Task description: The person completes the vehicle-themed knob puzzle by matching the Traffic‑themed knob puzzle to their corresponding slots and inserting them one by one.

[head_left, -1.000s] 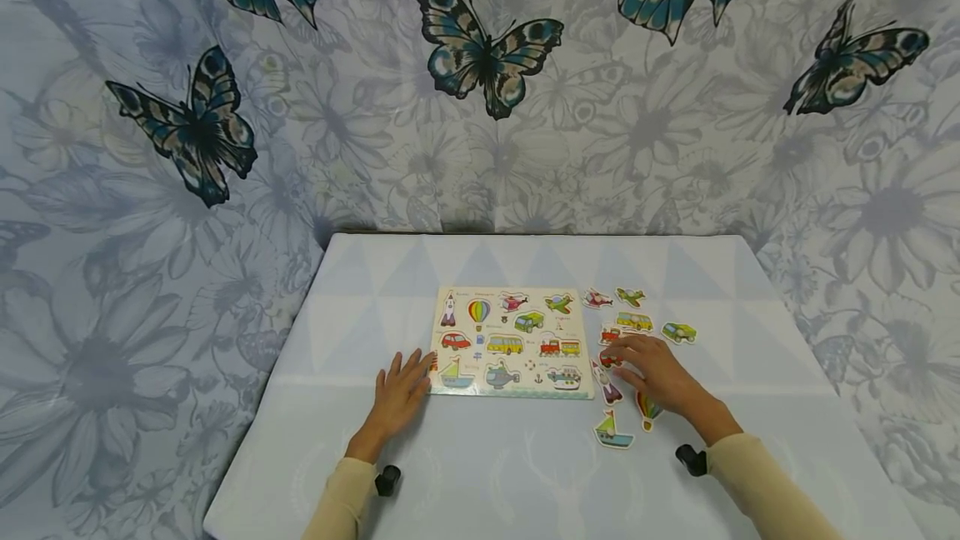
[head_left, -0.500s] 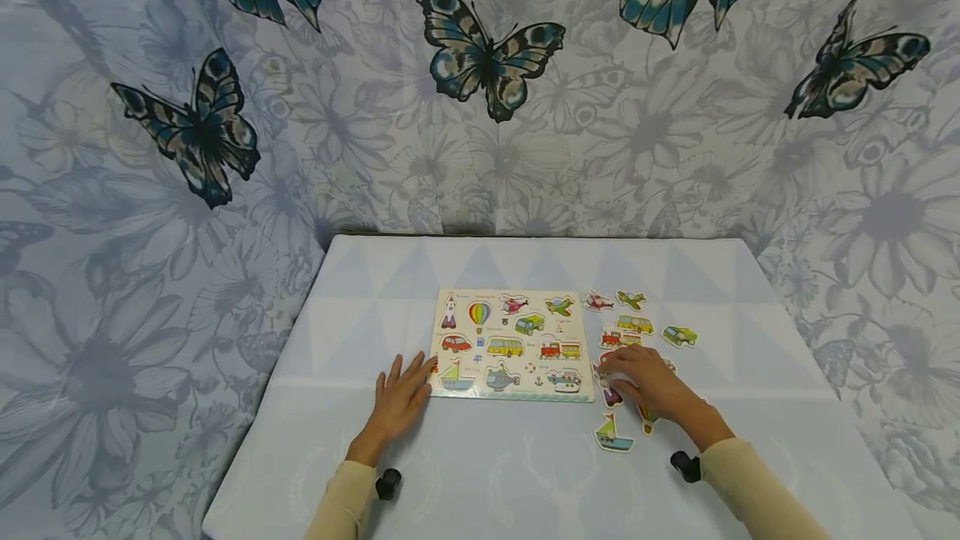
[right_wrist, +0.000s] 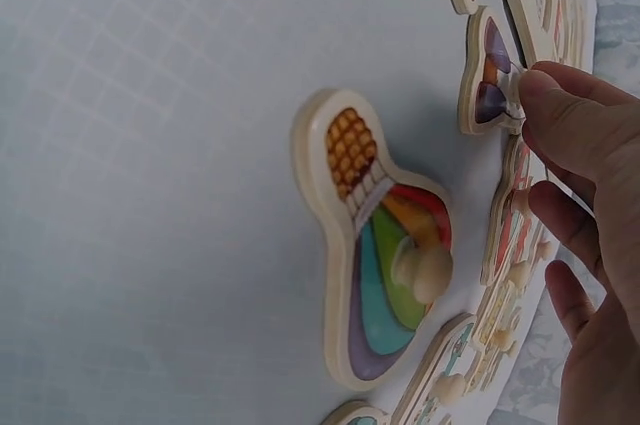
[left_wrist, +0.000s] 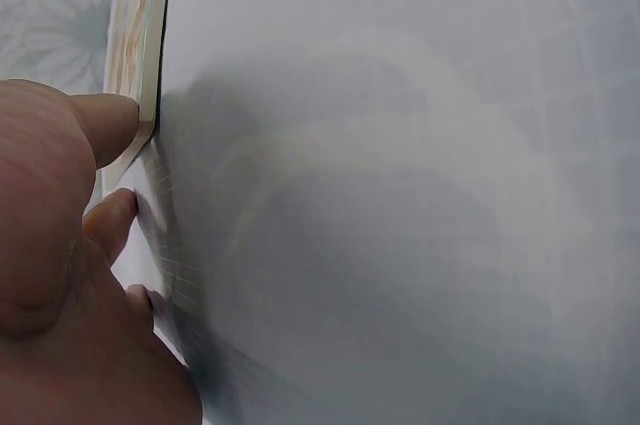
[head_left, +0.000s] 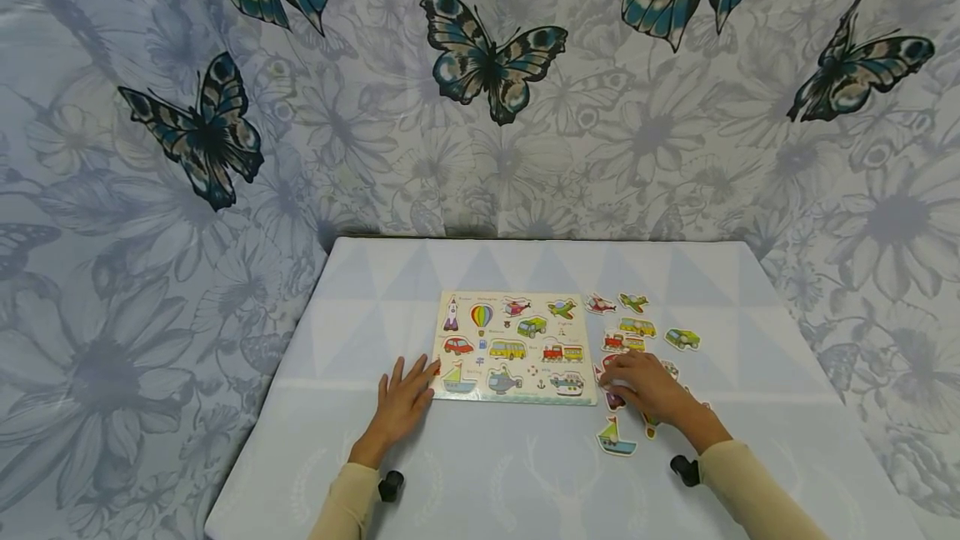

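Note:
A wooden puzzle board (head_left: 487,397) with printed vehicles lies flat on the table. My left hand (head_left: 401,402) rests at its left edge, fingers spread; in the left wrist view the thumb (left_wrist: 110,125) touches the board's side. Right of the board, my right hand (head_left: 652,386) reaches down over the loose pieces. Its thumb and index finger pinch the rocket puzzle piece (right_wrist: 488,75), whose upper part is hidden by the fingers. A hot-air balloon piece (right_wrist: 385,245) with a round wooden knob lies just beside that hand.
Around the right hand lie more pieces: a sailboat (head_left: 617,440), a train (head_left: 622,342), a bus (head_left: 637,327), a green car (head_left: 682,338), a plane (head_left: 633,302) and a red helicopter (head_left: 600,303). A butterfly-patterned wall (head_left: 495,173) stands behind the table.
My right hand has moved slightly toward me, from over the red car piece to the rocket piece, uncovering the train. The left hand keeps its place at the board's edge.

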`<state>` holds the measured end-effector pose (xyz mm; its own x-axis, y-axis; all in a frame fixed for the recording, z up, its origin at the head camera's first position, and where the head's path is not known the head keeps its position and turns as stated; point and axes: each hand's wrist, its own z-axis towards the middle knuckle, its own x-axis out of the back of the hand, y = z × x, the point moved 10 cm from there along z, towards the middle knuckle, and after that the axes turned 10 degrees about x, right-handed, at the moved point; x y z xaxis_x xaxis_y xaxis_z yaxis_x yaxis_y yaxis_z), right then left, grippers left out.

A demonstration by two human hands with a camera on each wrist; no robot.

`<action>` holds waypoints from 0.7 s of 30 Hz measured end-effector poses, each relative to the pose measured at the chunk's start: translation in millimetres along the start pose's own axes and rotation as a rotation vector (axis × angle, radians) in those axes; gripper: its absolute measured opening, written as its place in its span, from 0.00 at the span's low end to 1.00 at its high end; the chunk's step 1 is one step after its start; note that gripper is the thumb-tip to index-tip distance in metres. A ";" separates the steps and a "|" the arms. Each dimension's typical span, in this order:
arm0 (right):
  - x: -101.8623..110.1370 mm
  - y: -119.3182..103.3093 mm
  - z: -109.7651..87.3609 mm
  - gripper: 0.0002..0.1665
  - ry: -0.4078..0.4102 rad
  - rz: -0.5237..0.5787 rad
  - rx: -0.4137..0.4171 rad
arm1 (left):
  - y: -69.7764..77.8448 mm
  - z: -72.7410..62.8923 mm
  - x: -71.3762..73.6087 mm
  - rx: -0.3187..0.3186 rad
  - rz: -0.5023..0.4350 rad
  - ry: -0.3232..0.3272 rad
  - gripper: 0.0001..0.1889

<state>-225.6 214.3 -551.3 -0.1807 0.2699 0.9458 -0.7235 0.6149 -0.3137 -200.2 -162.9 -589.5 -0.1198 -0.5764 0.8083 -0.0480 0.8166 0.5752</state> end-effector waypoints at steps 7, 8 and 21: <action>-5.2 0.9 1.5 0.11 -0.008 -0.004 0.004 | -0.8 -1.4 -0.9 0.009 0.011 -0.005 0.24; -6.3 1.1 2.0 0.11 -0.009 -0.002 0.004 | -0.7 -1.5 -0.7 0.008 0.010 -0.003 0.24; 7.6 -2.7 6.8 0.11 0.033 -0.054 0.028 | -2.2 -0.4 -0.8 0.007 -0.018 -0.004 0.24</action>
<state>-229.5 209.6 -542.6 -0.1192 0.2619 0.9577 -0.7500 0.6083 -0.2597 -199.7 -164.3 -591.3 -0.1232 -0.5907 0.7974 -0.0570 0.8064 0.5886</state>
